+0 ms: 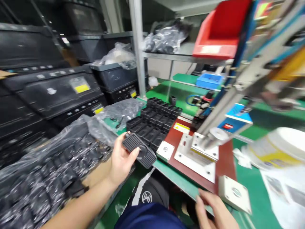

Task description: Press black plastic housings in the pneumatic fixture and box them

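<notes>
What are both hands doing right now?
Left hand: closed on a black ribbed part.
Right hand: at the front edge of the green table; whether it grips anything cannot be told.

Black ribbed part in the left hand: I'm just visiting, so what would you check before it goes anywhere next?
1. Grip on the black part: ok. The left hand wraps one end, with the thumb on top.
2. Right hand free: ok. It rests on the green table edge, and nothing shows in it.
3. White plate under the press bare: cannot tell, as that area is blurred.
4. Black tray has empty pockets: cannot tell, as they are too dark.
5. Bag of parts close by: ok. It lies right beside the left forearm.
</notes>
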Motion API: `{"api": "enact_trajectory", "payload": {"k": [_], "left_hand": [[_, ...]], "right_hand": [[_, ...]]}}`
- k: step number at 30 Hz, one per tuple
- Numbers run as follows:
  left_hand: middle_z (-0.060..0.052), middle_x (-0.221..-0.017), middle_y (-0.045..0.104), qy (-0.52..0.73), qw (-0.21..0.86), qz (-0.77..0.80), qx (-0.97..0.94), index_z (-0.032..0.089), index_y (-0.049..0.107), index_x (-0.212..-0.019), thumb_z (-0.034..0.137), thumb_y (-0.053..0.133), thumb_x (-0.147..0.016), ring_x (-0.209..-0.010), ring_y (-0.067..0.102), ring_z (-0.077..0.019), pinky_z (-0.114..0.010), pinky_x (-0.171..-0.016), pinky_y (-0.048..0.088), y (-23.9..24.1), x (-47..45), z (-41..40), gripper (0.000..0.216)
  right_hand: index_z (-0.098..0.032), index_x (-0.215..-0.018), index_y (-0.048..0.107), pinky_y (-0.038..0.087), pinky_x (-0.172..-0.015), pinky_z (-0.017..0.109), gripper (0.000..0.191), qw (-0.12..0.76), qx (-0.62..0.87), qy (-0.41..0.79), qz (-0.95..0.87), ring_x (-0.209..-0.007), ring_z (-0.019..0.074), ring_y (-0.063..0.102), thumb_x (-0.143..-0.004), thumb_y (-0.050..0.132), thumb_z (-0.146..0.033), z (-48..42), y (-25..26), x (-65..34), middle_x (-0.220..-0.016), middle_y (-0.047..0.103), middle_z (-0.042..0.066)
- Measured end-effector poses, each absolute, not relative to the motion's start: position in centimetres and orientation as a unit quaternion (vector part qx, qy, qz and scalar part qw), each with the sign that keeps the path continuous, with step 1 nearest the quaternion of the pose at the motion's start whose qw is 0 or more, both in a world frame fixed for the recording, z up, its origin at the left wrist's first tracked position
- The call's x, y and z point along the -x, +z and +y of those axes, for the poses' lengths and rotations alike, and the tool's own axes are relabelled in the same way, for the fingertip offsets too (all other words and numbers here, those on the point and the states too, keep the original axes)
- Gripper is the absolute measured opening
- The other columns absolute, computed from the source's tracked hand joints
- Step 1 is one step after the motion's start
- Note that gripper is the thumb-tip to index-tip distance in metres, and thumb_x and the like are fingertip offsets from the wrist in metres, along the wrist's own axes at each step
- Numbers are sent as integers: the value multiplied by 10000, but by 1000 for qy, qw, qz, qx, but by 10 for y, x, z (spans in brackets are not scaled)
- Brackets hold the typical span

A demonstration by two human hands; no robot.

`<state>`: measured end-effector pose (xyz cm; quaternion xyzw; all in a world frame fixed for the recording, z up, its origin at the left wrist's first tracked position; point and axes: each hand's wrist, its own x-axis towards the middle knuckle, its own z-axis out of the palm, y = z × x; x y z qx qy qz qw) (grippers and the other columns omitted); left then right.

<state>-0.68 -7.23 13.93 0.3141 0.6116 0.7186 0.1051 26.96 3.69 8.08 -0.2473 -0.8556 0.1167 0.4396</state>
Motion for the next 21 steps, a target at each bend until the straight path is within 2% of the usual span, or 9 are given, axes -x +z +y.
{"api": "enact_trajectory", "payload": {"k": [1, 3, 5, 8, 10, 15, 18, 21], "left_hand": [[-60, -1130, 621, 731, 148, 583, -321, 282, 415, -1319, 321, 700, -814, -961, 645, -183, -317, -871, 539, 143, -12, -58, 582], [-64, -1136, 626, 739, 242, 537, -328, 314, 352, -1370, 325, 687, -826, -962, 656, -193, -334, -871, 553, 147, -50, -32, 639], [-67, -1123, 638, 728, 331, 503, -328, 334, 329, -1366, 348, 679, -831, -960, 669, -209, -362, -868, 567, 148, -83, -13, 639], [-68, -1131, 641, 698, 413, 473, -344, 350, 357, -1339, 357, 685, -826, -980, 672, -215, -360, -862, 576, 149, -110, 2, 608], [-67, -1161, 630, 680, 415, 467, -385, 344, 416, -1313, 347, 697, -817, -1006, 664, -215, -343, -866, 574, 151, -111, 8, 570], [-90, -1224, 607, 643, 345, 471, -497, 274, 545, -1220, 379, 663, -833, -1080, 617, -249, -368, -917, 531, 166, -86, 37, 418], [-77, -1129, 640, 659, 320, 441, -519, 242, 556, -1182, 374, 628, -863, -1039, 616, -230, -367, -933, 497, 177, -75, 70, 353], [-60, -1030, 647, 668, 292, 440, -524, 213, 587, -1123, 390, 591, -885, -969, 610, -202, -331, -894, 480, 186, -68, 109, 296]], "right_hand": [[-207, -1239, 567, 594, -709, 363, 342, 465, 212, 134, -849, -847, 274, 681, -907, 646, -228, 34, 90, -260, -996, 674, 113], [-203, -1423, 425, 564, -889, 487, 587, 474, 184, 165, -845, -1135, 352, 584, -906, 673, -323, 34, 104, -243, -1285, 555, 185], [-191, -1488, 323, 525, -958, 540, 692, 490, 176, 182, -834, -1238, 370, 505, -915, 667, -369, 37, 110, -235, -1378, 468, 212], [-185, -1477, 325, 525, -977, 518, 613, 535, 201, 189, -799, -1235, 336, 514, -937, 611, -230, 41, 112, -241, -1338, 501, 198], [-188, -1454, 349, 532, -973, 501, 588, 548, 207, 204, -785, -1205, 322, 540, -919, 593, -178, 45, 117, -250, -1304, 534, 180], [-229, -1345, 454, 502, -997, 485, 495, 515, 179, 278, -791, -1212, 306, 530, -882, 630, -205, 70, 147, -265, -1310, 529, 146], [-235, -1273, 515, 460, -1023, 490, 409, 522, 181, 284, -784, -1241, 300, 495, -887, 648, -236, 100, 170, -257, -1325, 509, 135], [-233, -1178, 565, 438, -1031, 476, 314, 549, 195, 285, -761, -1207, 286, 512, -889, 663, -304, 128, 184, -244, -1261, 550, 113]]}}
